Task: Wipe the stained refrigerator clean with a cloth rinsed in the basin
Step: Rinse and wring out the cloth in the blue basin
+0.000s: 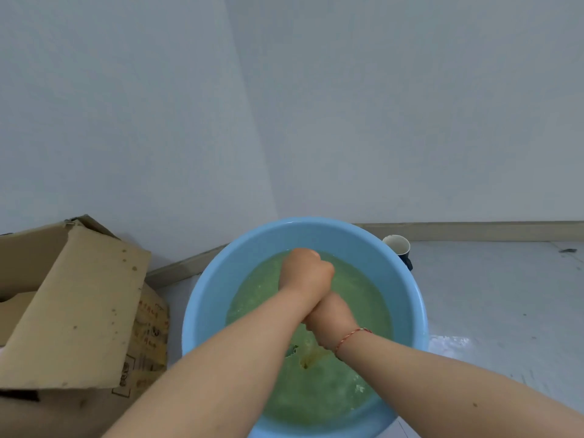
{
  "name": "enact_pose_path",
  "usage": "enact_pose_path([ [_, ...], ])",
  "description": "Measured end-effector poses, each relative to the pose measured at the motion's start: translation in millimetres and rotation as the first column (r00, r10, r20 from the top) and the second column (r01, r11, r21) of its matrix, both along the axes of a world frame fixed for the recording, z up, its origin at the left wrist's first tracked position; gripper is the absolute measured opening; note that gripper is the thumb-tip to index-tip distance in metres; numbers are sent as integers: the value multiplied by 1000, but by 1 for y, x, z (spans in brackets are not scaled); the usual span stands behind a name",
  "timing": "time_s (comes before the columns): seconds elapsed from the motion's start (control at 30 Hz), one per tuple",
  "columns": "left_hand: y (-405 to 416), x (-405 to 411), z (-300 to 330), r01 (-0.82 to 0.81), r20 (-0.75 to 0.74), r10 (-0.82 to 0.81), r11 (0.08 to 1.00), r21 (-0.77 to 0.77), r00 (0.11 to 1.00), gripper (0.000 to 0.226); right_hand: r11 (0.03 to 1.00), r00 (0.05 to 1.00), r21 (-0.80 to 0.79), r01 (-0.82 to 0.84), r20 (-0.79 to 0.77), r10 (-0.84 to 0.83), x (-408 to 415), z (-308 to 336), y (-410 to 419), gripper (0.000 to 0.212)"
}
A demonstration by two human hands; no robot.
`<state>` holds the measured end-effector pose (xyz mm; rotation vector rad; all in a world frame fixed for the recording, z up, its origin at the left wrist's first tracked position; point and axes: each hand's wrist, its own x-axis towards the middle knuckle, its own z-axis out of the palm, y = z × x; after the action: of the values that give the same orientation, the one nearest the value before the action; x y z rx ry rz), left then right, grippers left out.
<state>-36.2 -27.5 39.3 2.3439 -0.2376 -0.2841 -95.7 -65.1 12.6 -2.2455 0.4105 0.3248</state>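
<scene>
Cloth, a yellowish-brown wet rag (pixel 311 355), shows only as a small crumpled patch at the water surface under the crossed wrists, a little toward 6 o'clock of the middle of the round light-blue plastic basin (pixel 202 298). Most of it is hidden by the hands. The basin stands on the pale grey floor (pixel 493 298) and holds cloudy green water (pixel 316 393).

At 9 o'clock of the basin, just beside its rim, sits an open brown cardboard box (pixel 79 311) with spotted flaps. At 1 o'clock, touching or nearly touching the rim, a white paper cup in a dark sleeve (pixel 398 248) stands, partly hidden behind the basin wall. A beige skirting board (pixel 474 231) runs along the foot of the light grey wall (pixel 284 105).

Both forearms cross over the water. The left hand (pixel 306 268) lies toward 12 o'clock, fingers curled into a tight fist; whether that grip closes on cloth cannot be told. The right hand (pixel 328 320), with a thin red string bracelet (pixel 352 338) at the wrist, is curled below it just above the visible rag; whether its grip holds the rag cannot be told.
</scene>
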Motion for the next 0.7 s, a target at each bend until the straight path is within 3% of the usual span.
enact_pose_path([
  [0.07,1,-1,-10,-99,-31,99,995,-5,995,37,991,999,-128,-28,17,30,1,-14,1,29],
  [0.2,5,5,-27,-384,-214,353,915,-124,911,26,986,995,-134,95,44,-90,5,-37,3,28],
  [0.3,8,8,-30,-507,-311,444,847,-158,840,15,986,997,-150,74,28,-70,4,-34,0,23],
  [0.43,15,14,-26,-656,-434,529,721,-224,729,24,980,989,-187,68,142,-42,4,-26,-1,26],
  [0.57,25,30,-16,-689,-616,396,632,-355,681,35,993,950,-82,88,307,-59,12,-14,-7,39],
  [0.7,42,26,-1,-499,-697,122,785,-368,706,28,981,923,135,141,339,-179,23,4,-24,34],
])
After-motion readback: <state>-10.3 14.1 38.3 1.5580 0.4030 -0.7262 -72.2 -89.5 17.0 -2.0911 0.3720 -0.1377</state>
